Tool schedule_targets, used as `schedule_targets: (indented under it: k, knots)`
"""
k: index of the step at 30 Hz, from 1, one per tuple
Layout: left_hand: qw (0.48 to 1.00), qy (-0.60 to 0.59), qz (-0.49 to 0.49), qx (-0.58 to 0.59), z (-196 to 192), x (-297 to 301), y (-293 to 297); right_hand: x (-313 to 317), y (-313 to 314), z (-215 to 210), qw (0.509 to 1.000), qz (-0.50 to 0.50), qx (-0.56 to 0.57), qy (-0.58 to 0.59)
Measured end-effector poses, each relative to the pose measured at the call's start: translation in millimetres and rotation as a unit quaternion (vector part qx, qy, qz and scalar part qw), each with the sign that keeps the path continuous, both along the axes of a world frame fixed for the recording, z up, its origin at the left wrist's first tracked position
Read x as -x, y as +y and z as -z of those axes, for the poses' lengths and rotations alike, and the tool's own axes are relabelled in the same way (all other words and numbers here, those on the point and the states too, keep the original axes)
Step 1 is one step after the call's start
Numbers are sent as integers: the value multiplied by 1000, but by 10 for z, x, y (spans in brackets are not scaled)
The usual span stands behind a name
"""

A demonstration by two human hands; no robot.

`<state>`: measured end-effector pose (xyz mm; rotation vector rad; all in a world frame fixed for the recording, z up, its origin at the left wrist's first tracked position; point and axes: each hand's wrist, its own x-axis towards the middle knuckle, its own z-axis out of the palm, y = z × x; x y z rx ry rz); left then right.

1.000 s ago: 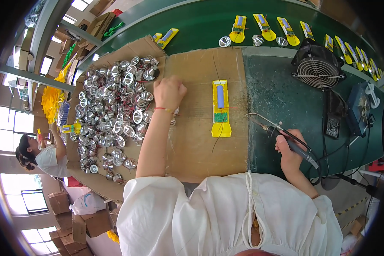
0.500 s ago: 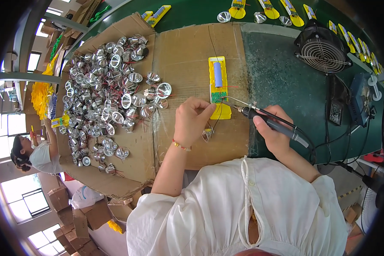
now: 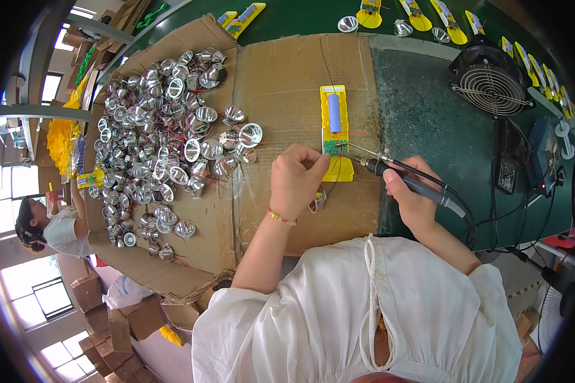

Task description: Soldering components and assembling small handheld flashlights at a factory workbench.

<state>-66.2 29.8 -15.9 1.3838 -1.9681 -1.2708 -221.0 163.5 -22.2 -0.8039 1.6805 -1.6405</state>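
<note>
A yellow flashlight shell (image 3: 340,172) lies lengthwise on the cardboard, holding a blue cylindrical battery (image 3: 334,113) and a small green circuit board (image 3: 330,147). My left hand (image 3: 295,179) is closed in a pinch at the board's lower left edge, apparently on a thin wire that is mostly hidden by the fingertips. My right hand (image 3: 416,201) grips a soldering iron (image 3: 421,189) with a thin metal feed tube alongside, both tips pointing at the board. Just below my left fingers lies a silver reflector (image 3: 318,200), partly covered by the hand. A red wire sticks out to the board's right.
Many wired silver reflectors (image 3: 166,153) fill a cardboard box on the left. A black fan (image 3: 494,83) and a blue soldering station (image 3: 543,150) stand at right, with cables. More yellow shells (image 3: 420,20) line the far edge. Another person (image 3: 64,226) works at far left.
The whole scene has shifted slightly right in the picture. Both hands stay at the board, and the iron's tip keeps its place there.
</note>
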Motion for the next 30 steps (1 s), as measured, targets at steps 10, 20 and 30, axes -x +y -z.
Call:
schedule_targets:
  k: [10,20,30]
  knots:
    - [1000,-7,10,-6,-18,7,-14,92,177,-37,999,20,36,-5]
    - [998,55,40,6,-254,-410,-100,135,260,-73,998,25,43,-36]
    - [982,16,127,138,-21,-323,89,88,237,-62,1000,11,18,-5]
